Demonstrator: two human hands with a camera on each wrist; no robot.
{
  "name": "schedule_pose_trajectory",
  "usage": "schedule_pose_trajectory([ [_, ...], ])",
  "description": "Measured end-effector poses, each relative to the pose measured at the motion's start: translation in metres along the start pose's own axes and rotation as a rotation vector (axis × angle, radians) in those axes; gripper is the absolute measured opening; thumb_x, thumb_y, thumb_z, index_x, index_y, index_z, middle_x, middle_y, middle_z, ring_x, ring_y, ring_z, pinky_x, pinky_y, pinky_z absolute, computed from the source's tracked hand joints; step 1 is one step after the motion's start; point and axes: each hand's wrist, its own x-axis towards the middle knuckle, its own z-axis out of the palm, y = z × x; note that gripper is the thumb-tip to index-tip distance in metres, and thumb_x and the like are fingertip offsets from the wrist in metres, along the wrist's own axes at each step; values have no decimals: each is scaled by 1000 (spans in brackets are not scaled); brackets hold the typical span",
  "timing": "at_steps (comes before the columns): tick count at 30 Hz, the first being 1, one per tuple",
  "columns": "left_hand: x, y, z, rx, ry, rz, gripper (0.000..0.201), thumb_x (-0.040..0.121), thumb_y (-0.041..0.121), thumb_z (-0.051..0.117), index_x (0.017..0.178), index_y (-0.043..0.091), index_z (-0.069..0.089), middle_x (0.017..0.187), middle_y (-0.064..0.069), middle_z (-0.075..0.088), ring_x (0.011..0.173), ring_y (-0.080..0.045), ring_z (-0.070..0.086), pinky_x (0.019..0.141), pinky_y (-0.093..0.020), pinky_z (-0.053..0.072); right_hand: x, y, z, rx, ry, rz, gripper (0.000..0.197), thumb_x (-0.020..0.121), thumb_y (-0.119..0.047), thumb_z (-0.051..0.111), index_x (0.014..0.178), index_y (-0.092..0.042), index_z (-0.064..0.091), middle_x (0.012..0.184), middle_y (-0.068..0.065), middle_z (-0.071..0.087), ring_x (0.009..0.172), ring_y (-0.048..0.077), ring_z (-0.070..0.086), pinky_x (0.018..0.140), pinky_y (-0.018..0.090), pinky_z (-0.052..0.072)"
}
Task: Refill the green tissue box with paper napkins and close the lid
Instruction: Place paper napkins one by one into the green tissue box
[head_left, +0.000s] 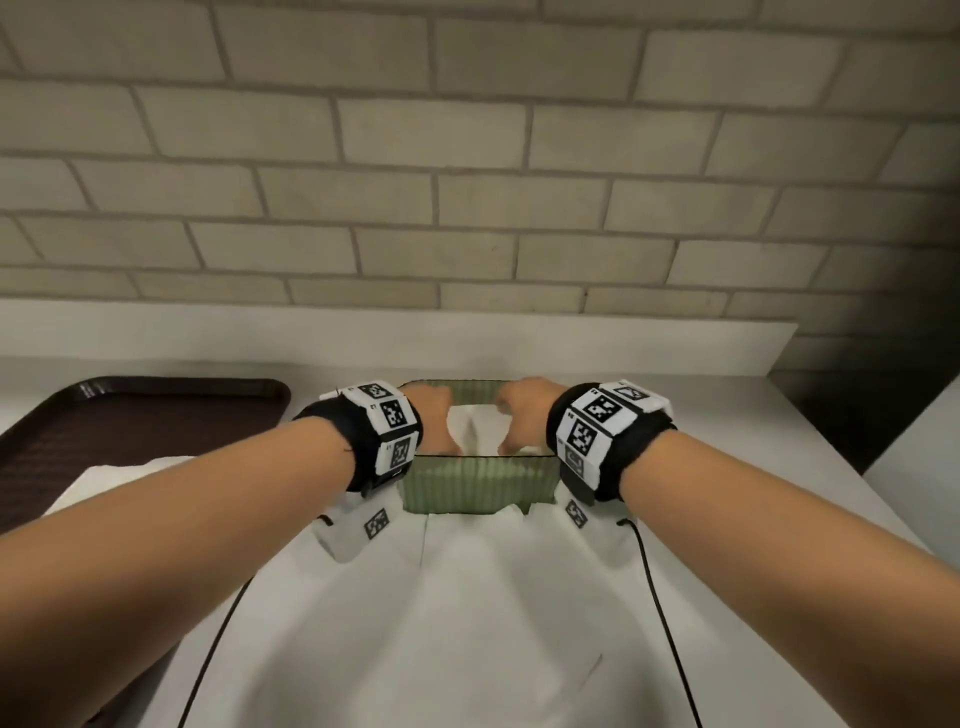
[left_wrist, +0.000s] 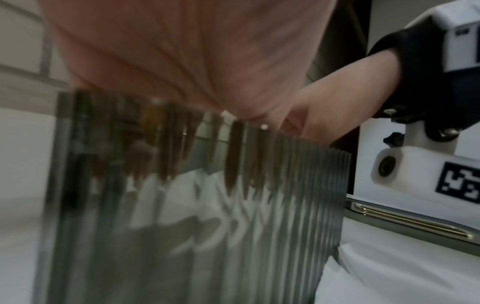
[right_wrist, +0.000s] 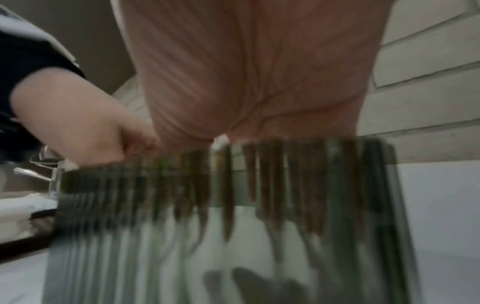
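The green ribbed translucent tissue box (head_left: 475, 483) stands open-topped on the white counter, right in front of me. White paper napkins (head_left: 475, 423) lie inside it. My left hand (head_left: 436, 421) and right hand (head_left: 522, 415) both reach down into the box, side by side, with their fingers on the napkins. In the left wrist view the fingers show as dark streaks through the box wall (left_wrist: 207, 226), pointing straight down. The right wrist view shows the same through its wall (right_wrist: 207, 246). The fingertips themselves are blurred. I cannot make out a lid for certain.
A dark brown tray (head_left: 104, 415) sits at the left, with a loose pile of white napkins (head_left: 104, 483) at its near corner. A brick wall (head_left: 467, 208) backs the counter. A grey-green flat piece with a gold strip (left_wrist: 415, 224) lies right of the box.
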Motion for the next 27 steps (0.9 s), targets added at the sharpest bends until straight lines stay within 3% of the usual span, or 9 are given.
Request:
schedule_pose_trajectory([
  [3, 13, 1, 6, 55, -13, -18, 28, 88, 36, 61, 95, 10, 55, 93, -9, 60, 87, -23, 60, 69, -21, 44, 15, 4, 6, -57, -84, 42, 51, 84, -25, 67, 129, -5, 53, 131, 12, 57, 117, 27, 57, 97, 37, 49],
  [4, 17, 0, 8, 70, 1, -29, 28, 89, 37, 60, 76, 16, 48, 77, -3, 52, 76, -19, 54, 58, -17, 37, 18, 4, 7, -88, -101, 44, 49, 85, -23, 64, 130, -5, 54, 132, 12, 57, 117, 27, 57, 97, 37, 49],
  [6, 23, -1, 8, 91, -42, -28, 42, 87, 44, 60, 63, 24, 31, 67, 7, 37, 78, -16, 47, 51, -15, 26, 23, 3, 9, -136, -138, 27, 48, 87, -20, 61, 132, -7, 53, 134, 11, 55, 121, 26, 55, 99, 35, 47],
  [14, 48, -7, 21, 192, -140, 81, 44, 86, 15, 54, 60, 29, 22, 76, 7, 38, 68, -11, 38, 60, -18, 31, 15, 4, 13, -177, -59, -5, 38, 89, -18, 57, 127, -11, 57, 128, 6, 60, 115, 25, 58, 93, 31, 48],
  [16, 39, -4, 11, 176, -118, 65, 31, 85, 17, 58, 66, 27, 35, 73, 4, 38, 62, -12, 36, 52, -16, 25, 6, 4, 5, -103, -12, -10, 44, 86, -19, 62, 129, -8, 56, 129, 8, 59, 115, 24, 58, 92, 29, 49],
  [18, 21, -2, -7, 80, -73, 78, 21, 82, 31, 67, 85, 20, 50, 85, -3, 49, 75, -20, 45, 56, -22, 34, -12, 7, -5, 57, 83, -23, 55, 83, -24, 69, 132, -9, 52, 129, 8, 57, 116, 24, 56, 91, 28, 46],
  [21, -18, -4, -30, -156, 116, 112, 36, 81, 39, 67, 110, 19, 62, 109, -1, 64, 103, -22, 58, 84, -26, 43, -50, 17, -11, 256, 280, -49, 46, 82, -30, 70, 124, -16, 56, 115, 4, 61, 101, 19, 57, 84, 24, 43],
  [24, -56, -8, -29, -350, 232, 151, 13, 83, 35, 65, 92, 27, 62, 88, 11, 64, 85, -12, 59, 76, -22, 43, -87, 24, 0, 422, 354, -70, 29, 81, -32, 70, 107, -20, 64, 89, -5, 64, 80, 13, 59, 78, 23, 48],
  [27, -81, -11, -3, -284, 117, 249, 9, 81, 35, 67, 86, 28, 64, 73, 17, 58, 63, 4, 52, 62, -12, 39, -124, 32, 16, 472, 324, -77, 23, 78, -32, 73, 98, -27, 65, 77, -9, 67, 72, 7, 62, 73, 22, 50],
])
